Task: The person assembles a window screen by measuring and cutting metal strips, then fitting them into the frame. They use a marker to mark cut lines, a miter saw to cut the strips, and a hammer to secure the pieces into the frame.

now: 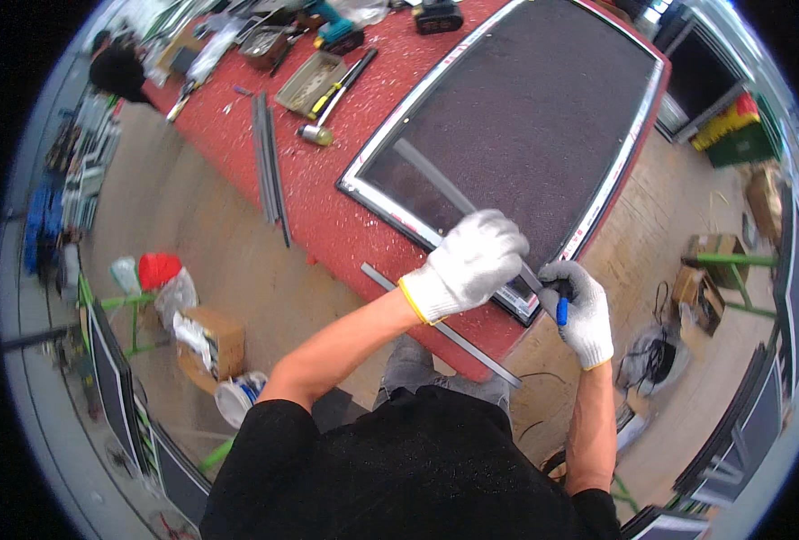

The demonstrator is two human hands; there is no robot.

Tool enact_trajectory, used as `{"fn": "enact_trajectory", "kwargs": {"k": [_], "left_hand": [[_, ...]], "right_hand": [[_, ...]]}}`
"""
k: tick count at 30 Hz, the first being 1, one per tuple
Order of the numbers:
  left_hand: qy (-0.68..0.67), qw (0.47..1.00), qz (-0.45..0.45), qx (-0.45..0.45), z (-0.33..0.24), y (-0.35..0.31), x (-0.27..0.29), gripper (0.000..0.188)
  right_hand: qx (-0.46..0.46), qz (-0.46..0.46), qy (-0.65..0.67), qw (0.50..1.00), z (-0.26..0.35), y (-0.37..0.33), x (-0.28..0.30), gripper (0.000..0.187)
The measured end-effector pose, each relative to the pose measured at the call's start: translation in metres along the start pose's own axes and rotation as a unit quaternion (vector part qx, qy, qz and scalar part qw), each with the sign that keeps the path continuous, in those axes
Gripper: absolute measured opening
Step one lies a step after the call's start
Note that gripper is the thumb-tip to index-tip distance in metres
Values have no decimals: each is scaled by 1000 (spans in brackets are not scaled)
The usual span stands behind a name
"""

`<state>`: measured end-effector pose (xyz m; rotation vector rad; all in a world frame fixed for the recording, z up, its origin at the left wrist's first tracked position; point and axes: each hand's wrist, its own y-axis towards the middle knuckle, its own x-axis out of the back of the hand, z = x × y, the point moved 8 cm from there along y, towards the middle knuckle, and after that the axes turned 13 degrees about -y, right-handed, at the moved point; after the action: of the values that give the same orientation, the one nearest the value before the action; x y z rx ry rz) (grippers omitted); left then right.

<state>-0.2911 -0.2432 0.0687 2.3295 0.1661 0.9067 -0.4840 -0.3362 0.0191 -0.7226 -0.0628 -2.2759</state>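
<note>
A framed screen panel (525, 117) with dark mesh and a silvery-white border lies on the red tabletop. My left hand (476, 261), in a white knit glove with a yellow cuff, is closed around a flat grey strip (440, 183) above the panel's near corner. The strip slants up and away over the mesh, and its lower end reaches my right hand (584, 315). That hand, also gloved, closes on a small tool with a blue handle (561, 311); its dark working end is partly hidden by the fingers. Another thin metal strip (440, 324) lies along the table's near edge.
Dark strips (268, 162), a shallow tray (311, 83), a yellow-handled knife (327, 99), a small bottle (315, 135) and a teal power drill (336, 29) are on the red table (314, 216). Cardboard boxes (212, 342) stand on the floor. A person (118, 70) is at far left.
</note>
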Motion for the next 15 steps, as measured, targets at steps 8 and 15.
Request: {"fn": "enact_trajectory", "kwargs": {"k": [8,15], "left_hand": [[-318,767,-251,498,79,-11,48,25],[-156,963,-43,216,76,48,60,13]], "right_hand": [[52,-286,-164,943,98,-24,-95,33],[38,-361,-111,925,121,-36,-102,40]]}}
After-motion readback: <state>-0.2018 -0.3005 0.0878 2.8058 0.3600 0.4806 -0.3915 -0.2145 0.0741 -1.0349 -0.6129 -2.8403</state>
